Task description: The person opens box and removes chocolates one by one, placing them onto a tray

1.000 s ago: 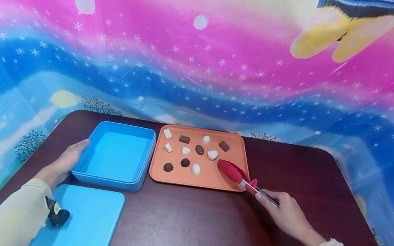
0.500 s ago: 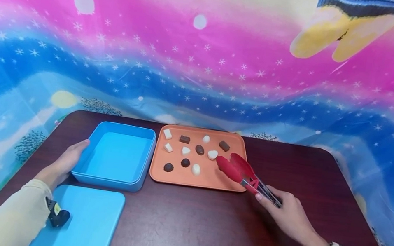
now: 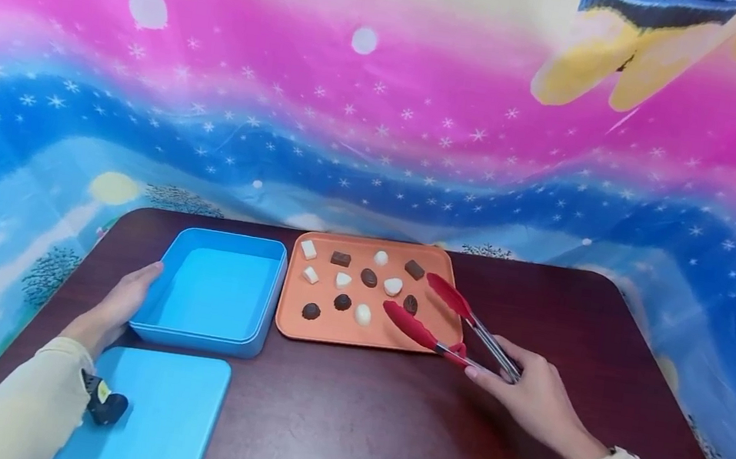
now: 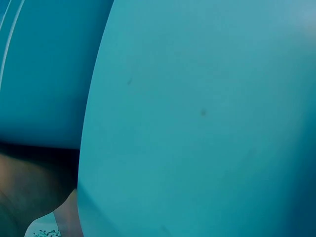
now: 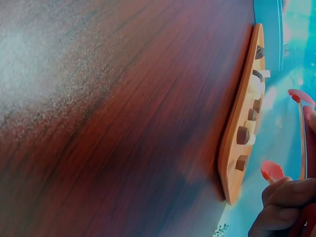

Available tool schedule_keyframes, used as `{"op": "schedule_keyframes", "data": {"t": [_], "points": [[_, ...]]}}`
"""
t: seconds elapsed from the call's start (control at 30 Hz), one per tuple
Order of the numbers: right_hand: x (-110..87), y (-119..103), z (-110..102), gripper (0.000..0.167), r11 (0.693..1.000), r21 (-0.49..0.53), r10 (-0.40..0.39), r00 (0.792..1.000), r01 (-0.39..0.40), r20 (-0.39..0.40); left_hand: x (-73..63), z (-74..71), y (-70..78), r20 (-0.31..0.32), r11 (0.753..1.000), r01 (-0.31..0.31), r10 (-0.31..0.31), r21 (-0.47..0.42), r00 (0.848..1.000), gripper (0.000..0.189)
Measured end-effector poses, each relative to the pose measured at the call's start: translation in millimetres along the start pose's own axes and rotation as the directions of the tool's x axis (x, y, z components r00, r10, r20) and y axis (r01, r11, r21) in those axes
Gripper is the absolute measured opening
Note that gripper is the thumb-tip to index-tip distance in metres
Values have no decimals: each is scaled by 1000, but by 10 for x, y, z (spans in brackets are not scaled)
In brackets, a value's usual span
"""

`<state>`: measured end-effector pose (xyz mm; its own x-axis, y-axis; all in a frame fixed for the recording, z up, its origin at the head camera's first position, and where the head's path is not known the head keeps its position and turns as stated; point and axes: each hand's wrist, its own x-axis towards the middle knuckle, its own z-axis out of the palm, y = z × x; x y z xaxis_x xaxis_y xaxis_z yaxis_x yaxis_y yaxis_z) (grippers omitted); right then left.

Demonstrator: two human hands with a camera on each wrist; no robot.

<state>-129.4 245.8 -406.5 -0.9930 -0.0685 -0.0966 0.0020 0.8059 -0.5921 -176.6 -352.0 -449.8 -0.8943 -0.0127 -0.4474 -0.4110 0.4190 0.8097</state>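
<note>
My right hand holds a pair of tongs with red tips and metal arms. The tongs are spread wide over the right part of an orange tray. Between their red tips lies a dark oval chocolate on the tray, and a brown block chocolate is just beyond the far tip. In the right wrist view, fingers wrap the tongs beside the tray. My left hand rests along the left outer wall of an open blue box, fingers fairly straight.
Several white and brown chocolates, such as a white egg-shaped one, sit spaced out on the tray. A blue lid lies in front of the box, under my left forearm. The dark wooden table ends at a patterned cloth behind.
The tongs have gone from nearly closed to widely spread. The dark oval chocolate, covered by them before, now shows between the tips. My left hand and the box stay put.
</note>
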Motion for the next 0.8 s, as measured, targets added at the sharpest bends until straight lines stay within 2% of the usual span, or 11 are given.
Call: {"op": "schedule_keyframes", "data": {"t": [0.13,0.47,0.67,0.8], "points": [[3,-4,1,86,1000,8,-11,1000,11,-14,-5,-19,-29,-3,1000,-2,2,-4,1000,77],[-27,88,-27,82,1000,-6,22,999,-22,-47,13,15,-36,-1,1000,-6,6,-7,1000,80],[7,157,-69,77,1000,-25,-17,994,14,-106,-3,9,-33,-9,1000,-21,21,-10,1000,81],[18,227,-77,74,999,-32,-12,991,8,-134,-3,-1,-26,-2,1000,-18,18,-19,1000,82]]}}
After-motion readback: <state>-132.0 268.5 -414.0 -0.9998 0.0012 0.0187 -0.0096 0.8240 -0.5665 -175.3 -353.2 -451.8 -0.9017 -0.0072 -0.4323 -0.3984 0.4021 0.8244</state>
